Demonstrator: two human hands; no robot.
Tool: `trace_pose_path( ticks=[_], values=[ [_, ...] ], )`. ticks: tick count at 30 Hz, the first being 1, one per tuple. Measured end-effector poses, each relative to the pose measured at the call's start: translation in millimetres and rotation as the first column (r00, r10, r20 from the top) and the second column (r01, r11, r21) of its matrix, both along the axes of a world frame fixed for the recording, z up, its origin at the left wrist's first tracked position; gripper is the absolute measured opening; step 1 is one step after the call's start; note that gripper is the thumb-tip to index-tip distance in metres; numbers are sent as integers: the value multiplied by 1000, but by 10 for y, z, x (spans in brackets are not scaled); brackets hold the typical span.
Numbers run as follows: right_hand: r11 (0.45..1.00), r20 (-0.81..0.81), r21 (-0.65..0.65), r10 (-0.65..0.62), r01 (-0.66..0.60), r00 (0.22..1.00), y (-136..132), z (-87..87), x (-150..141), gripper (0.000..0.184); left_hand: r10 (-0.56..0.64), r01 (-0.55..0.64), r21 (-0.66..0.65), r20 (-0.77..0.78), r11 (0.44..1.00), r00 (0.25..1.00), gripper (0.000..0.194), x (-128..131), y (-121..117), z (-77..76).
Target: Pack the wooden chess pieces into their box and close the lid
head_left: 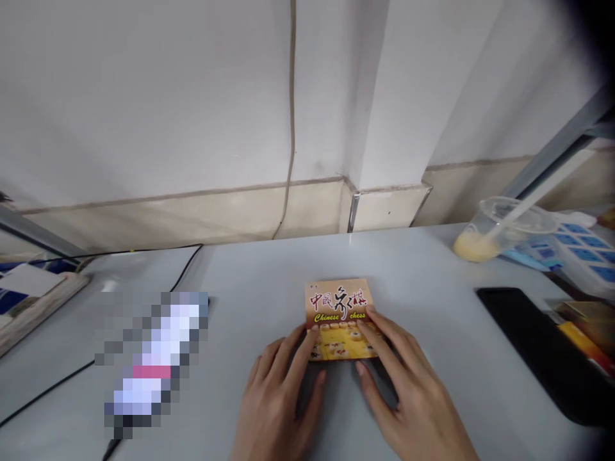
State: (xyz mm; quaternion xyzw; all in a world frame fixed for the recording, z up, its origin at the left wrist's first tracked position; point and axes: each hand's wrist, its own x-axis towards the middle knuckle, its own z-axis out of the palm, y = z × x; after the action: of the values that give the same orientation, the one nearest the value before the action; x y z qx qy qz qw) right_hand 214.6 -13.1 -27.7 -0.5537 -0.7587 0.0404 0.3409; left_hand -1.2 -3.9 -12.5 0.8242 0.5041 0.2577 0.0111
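Note:
A small Chinese chess box (340, 318) lies flat on the table in front of me, its printed lid facing up. My left hand (283, 387) grips it at the near left corner, with the fingers along the left side and on the lid. From the right, my right hand (408, 384) grips it too, index and middle fingertips on the lid and right edge. Both thumbs are close to the near edge of the box. The contents do not show.
Left on the grey table (250, 282) is a phone with a blurred-out screen (158, 352) and a cable (57, 395). At right are a black phone (538, 349), a plastic cup (485, 234) with yellow drink and a blue-and-white pack (583, 246). A wall (192, 96) rises behind.

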Motion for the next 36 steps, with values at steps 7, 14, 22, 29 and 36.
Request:
trace_pose_path(
  ticks=[7, 14, 22, 29, 36],
  values=[
    [997, -172, -64, -47, 36, 984, -30, 75, 58, 51, -20, 22, -66, 30, 998, 999, 58, -39, -6, 12],
    [975, -218, -181, -164, 125, 962, -16, -34, 239, 48, 180, -179, 19, -40, 984, 983, 46, -129, 32, -64],
    [989, 106, -118, -81, 93, 991, -15, -87, 229, 62, 113, -113, 21, -37, 993, 993, 43, -132, 58, -92],
    [994, 288, -89, -38, 66, 957, 0, -79, 274, 71, 102, -102, 14, -33, 995, 994, 44, -121, 47, -73],
    [991, 282, -106, -45, 78, 958, -2, -90, 324, 69, 104, -104, 7, -27, 995, 994, 47, -119, 55, -85]
  ],
)
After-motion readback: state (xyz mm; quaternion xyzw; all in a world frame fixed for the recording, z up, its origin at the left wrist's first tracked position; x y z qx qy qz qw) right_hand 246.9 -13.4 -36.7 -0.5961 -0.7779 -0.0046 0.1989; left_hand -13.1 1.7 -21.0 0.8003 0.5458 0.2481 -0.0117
